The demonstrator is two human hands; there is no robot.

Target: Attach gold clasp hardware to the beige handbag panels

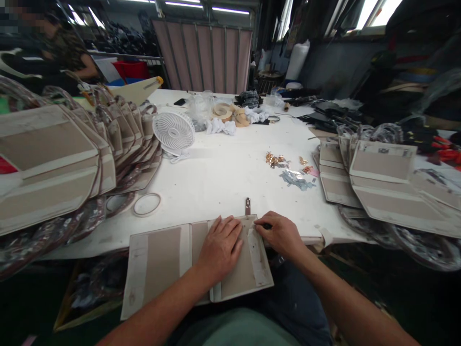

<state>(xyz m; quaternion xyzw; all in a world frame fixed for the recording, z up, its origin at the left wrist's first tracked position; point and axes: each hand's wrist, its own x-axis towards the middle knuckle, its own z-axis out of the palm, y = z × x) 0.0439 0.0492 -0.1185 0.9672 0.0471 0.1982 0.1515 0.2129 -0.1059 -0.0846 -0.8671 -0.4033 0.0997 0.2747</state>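
Note:
A beige-grey bag panel with folded, taped edges lies open across the table's front edge and over my lap. My left hand rests flat on its middle, fingers stretched out. At the panel's upper right corner, my right hand is closed in a pinch on a small dark-handled tool. Its tip is hidden by the fingers, so its kind cannot be made out. A metal clasp on a short brown tab sticks out from the panel's far edge, between the two hands.
Stacked bag panels stand on the left and right. Gold fittings and flat silver plates lie on the white table. A white fan, a tape ring and tape rolls are around. Another person sits back left.

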